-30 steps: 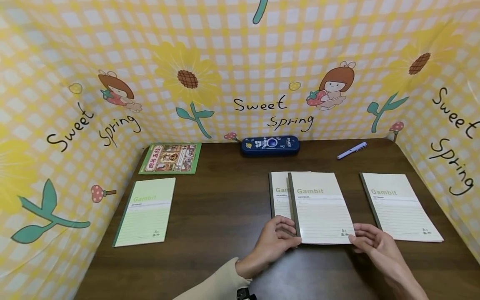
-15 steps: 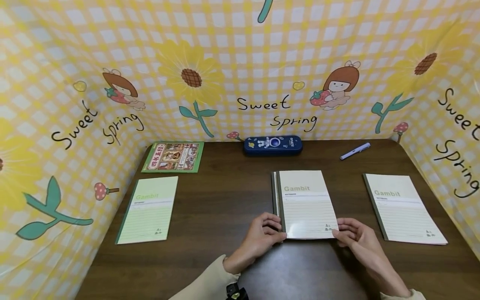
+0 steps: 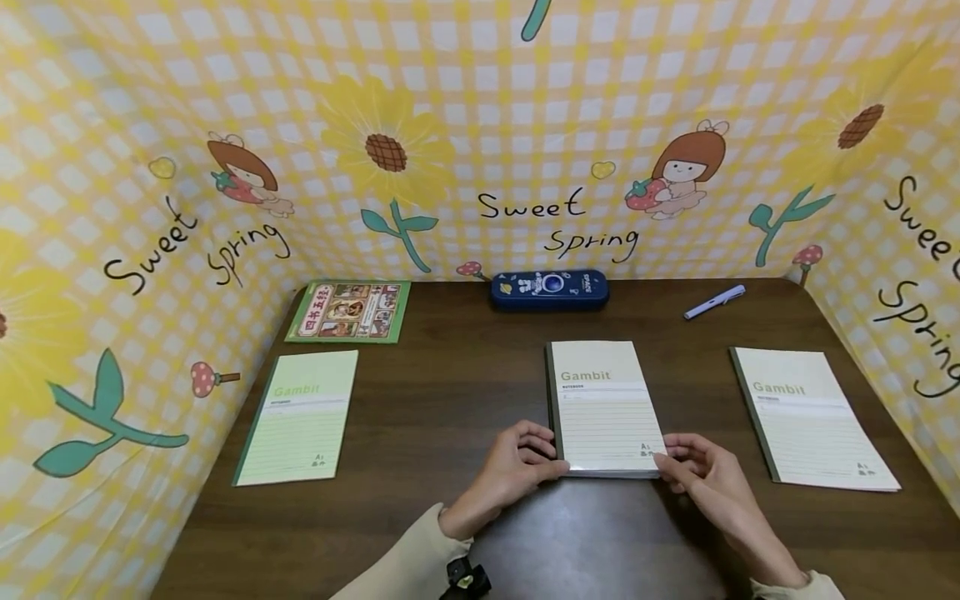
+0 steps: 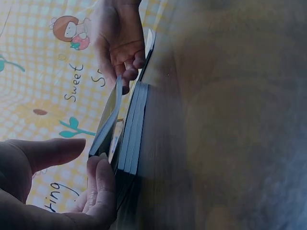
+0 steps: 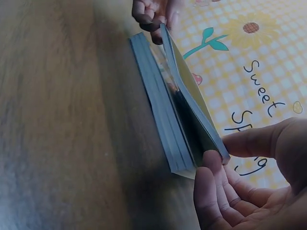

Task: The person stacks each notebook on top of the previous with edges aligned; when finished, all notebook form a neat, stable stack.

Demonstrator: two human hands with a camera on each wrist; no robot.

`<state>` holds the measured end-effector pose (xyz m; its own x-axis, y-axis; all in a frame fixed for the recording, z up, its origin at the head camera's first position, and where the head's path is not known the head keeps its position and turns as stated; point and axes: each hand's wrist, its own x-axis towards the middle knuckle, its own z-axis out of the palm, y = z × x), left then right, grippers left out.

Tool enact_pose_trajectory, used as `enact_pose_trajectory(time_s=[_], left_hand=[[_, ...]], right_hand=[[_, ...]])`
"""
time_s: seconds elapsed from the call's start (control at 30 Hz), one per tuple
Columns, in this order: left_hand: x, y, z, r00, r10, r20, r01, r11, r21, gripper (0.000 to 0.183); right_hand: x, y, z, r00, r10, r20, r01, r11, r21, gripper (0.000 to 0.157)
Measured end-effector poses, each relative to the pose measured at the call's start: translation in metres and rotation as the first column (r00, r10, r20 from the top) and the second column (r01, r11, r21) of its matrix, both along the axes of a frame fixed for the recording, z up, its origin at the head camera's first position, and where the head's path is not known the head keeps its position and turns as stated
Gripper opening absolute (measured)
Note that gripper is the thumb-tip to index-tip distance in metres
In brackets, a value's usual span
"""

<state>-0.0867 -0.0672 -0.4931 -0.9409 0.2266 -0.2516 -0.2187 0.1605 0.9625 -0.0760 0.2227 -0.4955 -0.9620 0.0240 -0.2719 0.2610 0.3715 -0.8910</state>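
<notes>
A white-covered Gambit notebook point(image 3: 607, 408) with a dark spine lies between my two hands in the head view. My left hand point(image 3: 513, 467) pinches its near left corner, thumb above and fingers below. At the near right corner, my right hand point(image 3: 708, 479) pinches it the same way. Both wrist views show this notebook's near edge raised over a stack of notebooks point(image 4: 133, 132), lined up beneath it. From the right wrist, a dark gap separates the held notebook point(image 5: 192, 103) from the stack point(image 5: 160, 112). The head view hides most of that stack.
Another white notebook point(image 3: 810, 417) lies to the right, a pale green one point(image 3: 300, 417) to the left. A picture-covered book point(image 3: 348, 311), a navy pencil case point(image 3: 549, 290) and a lilac pen point(image 3: 714, 302) lie along the back. Yellow checked cloth point(image 3: 465, 125) walls the brown table point(image 3: 435, 375).
Both hands have carried the notebook leftward until it covers the one beneath, whose left part showed before. The whole view has shifted slightly.
</notes>
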Motion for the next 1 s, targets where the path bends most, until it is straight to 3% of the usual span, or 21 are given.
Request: enact_pose_trajectory(time_s=[0.13,0.27,0.47,0.63,0.8,1.0], left_hand=[[0.0,-0.001,-0.001,1.0,-0.013,-0.02,0.013,0.999,-0.036,0.044],[-0.002,-0.001,-0.004,0.998,-0.03,-0.05,0.026,0.996,-0.086,0.048],[-0.005,-0.003,-0.005,0.99,-0.101,-0.096,0.078,0.972,-0.22,0.072],[-0.008,-0.001,-0.002,0.974,-0.182,-0.137,0.12,0.921,-0.37,0.086],[-0.006,0.005,-0.002,0.945,-0.223,-0.237,0.062,0.838,-0.543,0.082],[-0.007,0.009,-0.001,0.922,-0.253,-0.292,0.021,0.788,-0.615,0.077]], right_hand=[[0.002,0.001,-0.001,0.997,0.037,-0.065,-0.031,0.995,0.094,0.039],[0.004,0.0,-0.002,0.983,0.084,-0.165,-0.043,0.971,0.233,0.037],[0.004,-0.002,-0.005,0.964,0.153,-0.216,-0.059,0.92,0.388,0.055],[0.004,-0.004,-0.008,0.943,0.188,-0.275,-0.059,0.907,0.418,0.067],[0.004,-0.007,-0.01,0.915,0.201,-0.351,-0.033,0.903,0.429,0.062],[0.003,-0.009,-0.012,0.902,0.208,-0.379,-0.019,0.894,0.447,0.06]])
